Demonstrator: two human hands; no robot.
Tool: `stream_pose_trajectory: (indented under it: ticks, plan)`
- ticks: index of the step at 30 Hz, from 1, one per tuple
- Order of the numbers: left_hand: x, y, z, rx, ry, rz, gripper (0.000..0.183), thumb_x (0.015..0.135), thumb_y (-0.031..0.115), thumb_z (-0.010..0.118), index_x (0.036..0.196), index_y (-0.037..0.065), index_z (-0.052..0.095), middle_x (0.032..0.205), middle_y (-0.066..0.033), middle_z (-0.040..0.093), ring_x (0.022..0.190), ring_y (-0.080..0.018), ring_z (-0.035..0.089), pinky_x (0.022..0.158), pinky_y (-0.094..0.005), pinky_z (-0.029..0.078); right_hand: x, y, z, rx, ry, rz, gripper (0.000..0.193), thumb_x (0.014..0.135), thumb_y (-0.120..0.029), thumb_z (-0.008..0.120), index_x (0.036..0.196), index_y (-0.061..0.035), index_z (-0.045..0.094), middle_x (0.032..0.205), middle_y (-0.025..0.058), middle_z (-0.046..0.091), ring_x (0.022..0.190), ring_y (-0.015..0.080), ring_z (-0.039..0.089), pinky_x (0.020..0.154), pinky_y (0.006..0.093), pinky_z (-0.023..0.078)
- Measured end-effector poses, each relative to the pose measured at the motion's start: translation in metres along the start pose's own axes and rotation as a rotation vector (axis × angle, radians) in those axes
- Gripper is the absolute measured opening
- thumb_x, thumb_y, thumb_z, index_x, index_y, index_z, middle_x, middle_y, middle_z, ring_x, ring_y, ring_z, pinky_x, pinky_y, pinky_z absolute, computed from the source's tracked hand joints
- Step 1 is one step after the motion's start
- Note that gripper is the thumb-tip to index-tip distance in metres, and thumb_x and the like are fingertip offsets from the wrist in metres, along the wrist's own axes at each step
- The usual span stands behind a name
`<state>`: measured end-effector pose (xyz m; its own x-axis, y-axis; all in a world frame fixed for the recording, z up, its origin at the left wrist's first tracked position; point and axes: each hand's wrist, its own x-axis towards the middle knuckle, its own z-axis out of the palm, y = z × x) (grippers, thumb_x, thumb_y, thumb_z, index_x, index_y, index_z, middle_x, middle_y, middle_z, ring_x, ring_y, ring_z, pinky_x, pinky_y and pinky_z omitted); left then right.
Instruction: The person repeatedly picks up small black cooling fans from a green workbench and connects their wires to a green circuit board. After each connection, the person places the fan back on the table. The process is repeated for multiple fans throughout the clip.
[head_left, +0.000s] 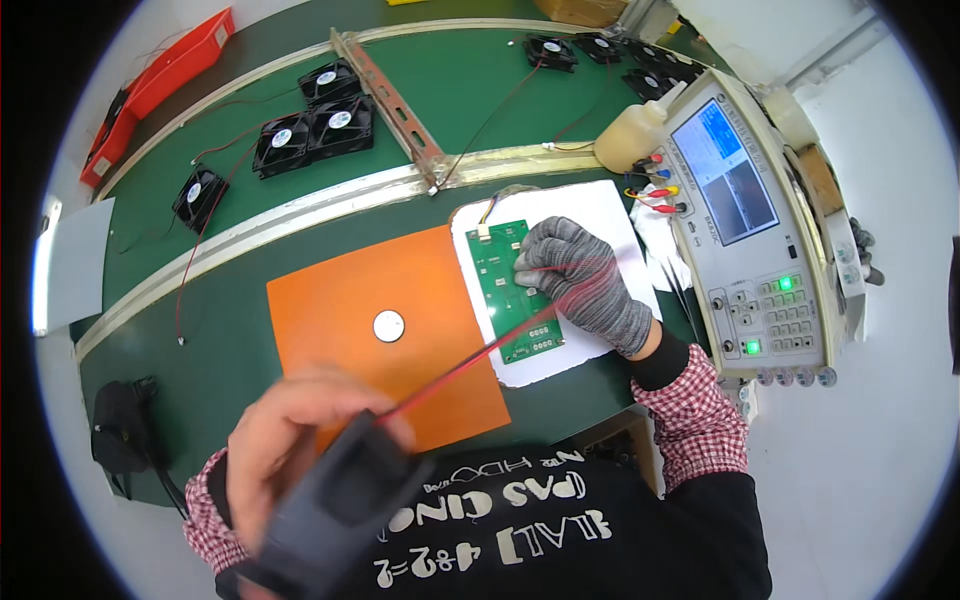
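Note:
My bare left hand (290, 425) grips a black cooling fan (345, 500) close to me, both blurred by motion. A red and black wire (465, 362) runs from the fan up to my right hand (580, 275), which wears a grey striped knit glove. The right fingers are pinched together over a green circuit board (508, 305); the wire's end and whatever else they hold are hidden. The board lies on a white sheet (612, 215), and a small white connector with thin wires sits at its top edge.
Left of the board lies an orange mat (365, 265) with a round white disc (388, 325). A tester with a screen (725, 170) and a cream bottle (632, 135) stand on the right. Several black fans (340, 120) lie beyond the rail; a red bin (180, 70) is far left.

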<state>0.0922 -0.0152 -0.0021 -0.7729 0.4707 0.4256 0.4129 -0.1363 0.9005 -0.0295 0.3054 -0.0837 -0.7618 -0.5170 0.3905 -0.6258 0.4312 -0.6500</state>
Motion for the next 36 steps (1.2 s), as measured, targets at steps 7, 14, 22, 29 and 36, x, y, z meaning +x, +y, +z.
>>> stream_pose_trajectory:
  ticks: [7,14,22,29,36]
  plan:
    - [0.004,0.029,-0.01,0.194,-0.036,0.145,0.076,0.084,0.059,0.064,0.117,-0.009,0.056,0.094,-0.0237,0.068,0.081,-0.03,0.065,0.079,-0.0398,0.048,0.004,-0.004,0.001,0.055,-0.003,-0.027,0.013,0.076,-0.008,0.075,0.085,-0.0046,0.067,0.092,0.0085,0.061,0.089,0.0262,0.063,0.081,0.0357,0.052]
    - [0.01,0.018,-0.002,-0.689,-0.264,-0.2,0.04,0.102,0.028,0.048,0.117,-0.008,0.057,0.097,-0.0264,0.067,0.088,-0.0403,0.068,0.083,-0.0503,0.048,0.003,-0.001,0.001,0.031,0.007,-0.041,0.013,0.076,-0.008,0.076,0.084,-0.0055,0.066,0.09,0.0079,0.062,0.088,0.0265,0.063,0.08,0.0362,0.052]
    - [0.116,-0.034,-0.022,1.287,-0.011,0.647,0.074,0.082,0.045,0.073,0.133,-0.004,0.05,0.131,-0.0238,0.057,0.122,-0.0369,0.055,0.103,-0.0469,0.041,-0.003,-0.009,-0.002,0.188,0.074,0.103,0.014,0.08,-0.002,0.072,0.089,-0.0047,0.063,0.09,0.0084,0.064,0.085,0.0227,0.064,0.078,0.0341,0.052]
    - [0.138,-0.168,-0.129,1.548,0.206,-0.264,0.096,0.074,0.054,0.078,0.142,-0.002,0.041,0.138,-0.0225,0.049,0.132,-0.0366,0.043,0.111,-0.0553,0.029,0.003,-0.005,0.0,0.445,0.22,0.268,0.013,0.088,-0.012,0.073,0.094,-0.0025,0.065,0.088,0.0014,0.065,0.08,0.0084,0.059,0.074,0.0245,0.049]
    - [0.121,-0.073,-0.01,0.955,-0.268,0.28,0.063,0.063,0.023,0.079,0.121,0.011,0.056,0.124,-0.0128,0.055,0.12,-0.0318,0.05,0.092,-0.0454,0.041,0.0,-0.021,-0.008,-0.064,0.302,-0.114,0.052,0.081,-0.012,0.077,0.128,-0.0073,0.056,0.133,0.0164,0.053,0.114,0.0311,0.06,0.096,0.0396,0.05]
